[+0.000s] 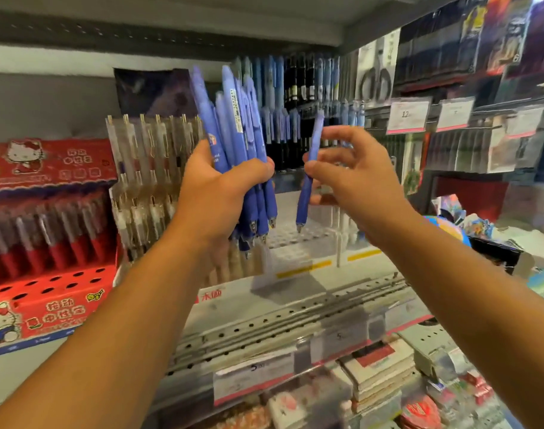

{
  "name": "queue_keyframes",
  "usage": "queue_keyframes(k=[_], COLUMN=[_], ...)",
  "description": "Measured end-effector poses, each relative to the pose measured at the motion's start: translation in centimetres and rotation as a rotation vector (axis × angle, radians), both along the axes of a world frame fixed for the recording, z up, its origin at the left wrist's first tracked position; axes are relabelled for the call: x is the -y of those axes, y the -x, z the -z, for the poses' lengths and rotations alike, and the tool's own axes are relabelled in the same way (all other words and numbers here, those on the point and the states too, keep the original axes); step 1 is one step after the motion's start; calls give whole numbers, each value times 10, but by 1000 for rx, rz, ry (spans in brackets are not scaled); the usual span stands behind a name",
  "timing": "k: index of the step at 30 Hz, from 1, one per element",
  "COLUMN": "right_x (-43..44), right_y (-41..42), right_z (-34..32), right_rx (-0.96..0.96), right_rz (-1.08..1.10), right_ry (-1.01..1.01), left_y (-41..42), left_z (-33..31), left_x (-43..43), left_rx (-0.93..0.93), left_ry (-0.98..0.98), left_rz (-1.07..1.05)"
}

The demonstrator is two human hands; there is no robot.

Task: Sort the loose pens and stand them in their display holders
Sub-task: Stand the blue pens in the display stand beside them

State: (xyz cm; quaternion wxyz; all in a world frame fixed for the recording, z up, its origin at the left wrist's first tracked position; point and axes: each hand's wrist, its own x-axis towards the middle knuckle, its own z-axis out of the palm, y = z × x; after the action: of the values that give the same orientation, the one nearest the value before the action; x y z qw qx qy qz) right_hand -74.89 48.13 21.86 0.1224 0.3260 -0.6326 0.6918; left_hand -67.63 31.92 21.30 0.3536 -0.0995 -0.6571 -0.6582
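My left hand grips a bundle of several blue pens, tips pointing down. To its right, my right hand pinches a single blue pen between thumb and fingers, held nearly upright with its tip down. Below both hands sits a clear display holder with rows of small holes, on the shelf. More blue and dark pens stand in holders at the back.
A red cartoon-cat display box with red pens stands at the left. Clear-barrel pens fill a holder beside it. Price tags and hanging packets line the right. Notebooks lie on the lower shelf.
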Motion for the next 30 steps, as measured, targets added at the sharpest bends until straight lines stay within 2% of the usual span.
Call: queue_keyframes(k=[8, 13, 21, 30], right_x=[42, 54, 62, 70], right_y=[67, 86, 86, 82], right_z=[-2, 14, 27, 40], right_rx=[-248, -343, -399, -414], right_rz=[33, -6, 13, 74], right_ry=[-247, -250, -263, -522], left_y=[13, 14, 6, -4], left_z=[10, 21, 34, 44], left_x=[-3, -10, -18, -9], left_rx=[7, 4, 7, 7], left_ry=[-1, -11, 28, 124], left_rz=[-175, -282, -314, -265])
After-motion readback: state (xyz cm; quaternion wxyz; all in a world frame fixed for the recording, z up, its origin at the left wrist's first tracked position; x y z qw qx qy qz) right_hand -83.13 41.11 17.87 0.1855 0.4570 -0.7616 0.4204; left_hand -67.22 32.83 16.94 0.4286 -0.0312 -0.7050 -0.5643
